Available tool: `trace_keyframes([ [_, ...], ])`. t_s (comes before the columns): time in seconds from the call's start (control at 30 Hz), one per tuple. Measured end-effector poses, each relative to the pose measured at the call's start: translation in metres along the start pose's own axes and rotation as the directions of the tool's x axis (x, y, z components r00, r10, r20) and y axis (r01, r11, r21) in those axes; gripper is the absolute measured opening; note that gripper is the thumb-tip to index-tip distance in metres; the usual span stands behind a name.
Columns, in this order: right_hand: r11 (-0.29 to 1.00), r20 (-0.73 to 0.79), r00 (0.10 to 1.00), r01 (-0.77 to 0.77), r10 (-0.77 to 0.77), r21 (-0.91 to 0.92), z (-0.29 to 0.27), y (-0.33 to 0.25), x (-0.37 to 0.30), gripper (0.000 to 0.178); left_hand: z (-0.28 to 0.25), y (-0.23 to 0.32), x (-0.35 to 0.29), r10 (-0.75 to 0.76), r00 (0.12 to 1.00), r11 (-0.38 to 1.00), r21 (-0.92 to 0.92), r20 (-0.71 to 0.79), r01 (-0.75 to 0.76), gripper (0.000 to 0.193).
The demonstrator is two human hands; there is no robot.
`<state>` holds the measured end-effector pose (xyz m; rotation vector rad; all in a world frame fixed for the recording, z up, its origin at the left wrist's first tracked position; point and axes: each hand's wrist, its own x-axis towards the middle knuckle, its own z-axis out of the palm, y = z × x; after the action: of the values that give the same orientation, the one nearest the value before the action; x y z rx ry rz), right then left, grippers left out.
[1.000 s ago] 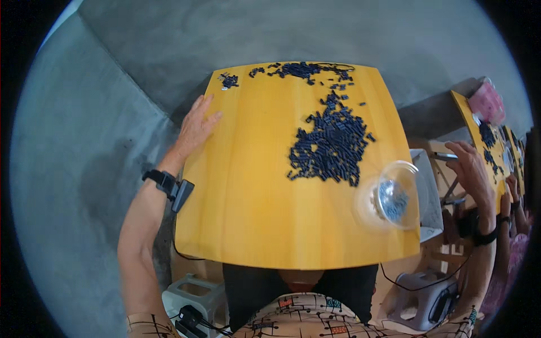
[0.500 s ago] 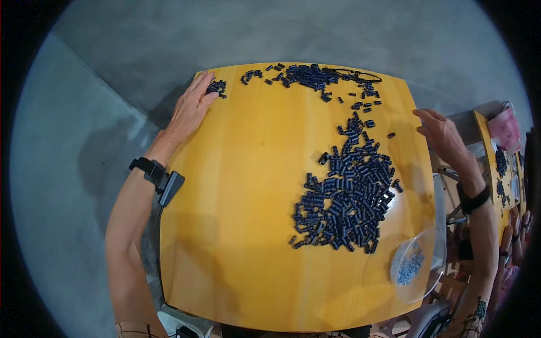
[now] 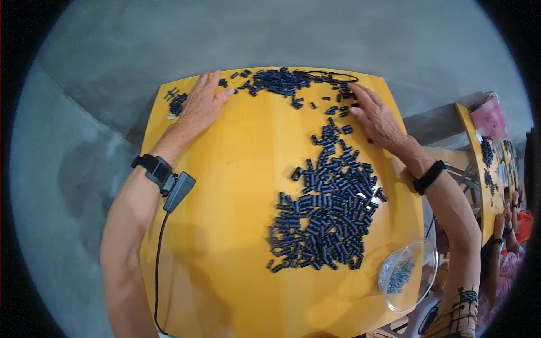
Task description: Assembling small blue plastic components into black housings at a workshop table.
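Observation:
At the table's far left, my left hand (image 3: 202, 102) lies with its fingers stretched out and nothing gripped. A small cluster of short dark cylindrical pieces (image 3: 178, 105) sits just left of it, and a few loose pieces lie by its fingertips. My right hand (image 3: 380, 119) is at the far right, fingers extended and thumb apart, beside scattered dark pieces (image 3: 342, 106). Between the hands, along the far edge, is a heap of the same pieces (image 3: 279, 81). A much larger pile (image 3: 327, 211) spreads over the middle right of the table.
A clear round container with small silvery parts (image 3: 401, 276) stands at the near right of the yellow table (image 3: 225, 225). A black cord loop (image 3: 332, 76) lies at the far edge. A cable (image 3: 158, 270) hangs from my left wrist device. Other people work at a table (image 3: 479, 169) on the right.
My left hand has moved right, leaving the small cluster on its left. My right hand has come in from beyond the right edge to the scattered pieces. The view has shifted slightly.

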<state>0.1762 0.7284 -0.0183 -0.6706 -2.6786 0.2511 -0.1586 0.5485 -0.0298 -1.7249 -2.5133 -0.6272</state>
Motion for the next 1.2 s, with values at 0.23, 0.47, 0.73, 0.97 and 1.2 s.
trace_keyframes([
  [0.23,1.0,0.023,1.0,0.02,-0.021,0.013,0.007,0.0,0.017,0.05,0.003,0.01,0.01,-0.002,1.0,0.995,-0.095,-0.001,0.002,0.062],
  [0.47,0.98,0.065,0.993,0.088,-0.101,0.176,0.0,-0.012,0.01,0.046,-0.006,0.026,-0.013,0.219,0.975,0.916,-0.349,0.025,-0.197,0.054],
  [0.73,0.96,-0.14,0.965,0.242,-0.223,0.138,0.013,0.014,0.071,0.042,-0.001,0.015,0.037,0.272,0.959,0.909,-0.307,-0.073,-0.281,0.051],
  [0.97,0.95,-0.066,0.953,0.299,-0.295,0.084,0.032,0.015,0.079,0.046,0.027,0.027,0.042,0.333,0.942,0.891,-0.313,-0.041,-0.328,0.05],
  [1.2,0.909,-0.107,0.92,0.39,-0.377,0.15,0.024,-0.012,0.049,0.036,0.015,0.043,0.018,0.474,0.878,0.848,-0.302,0.064,-0.436,0.049],
])
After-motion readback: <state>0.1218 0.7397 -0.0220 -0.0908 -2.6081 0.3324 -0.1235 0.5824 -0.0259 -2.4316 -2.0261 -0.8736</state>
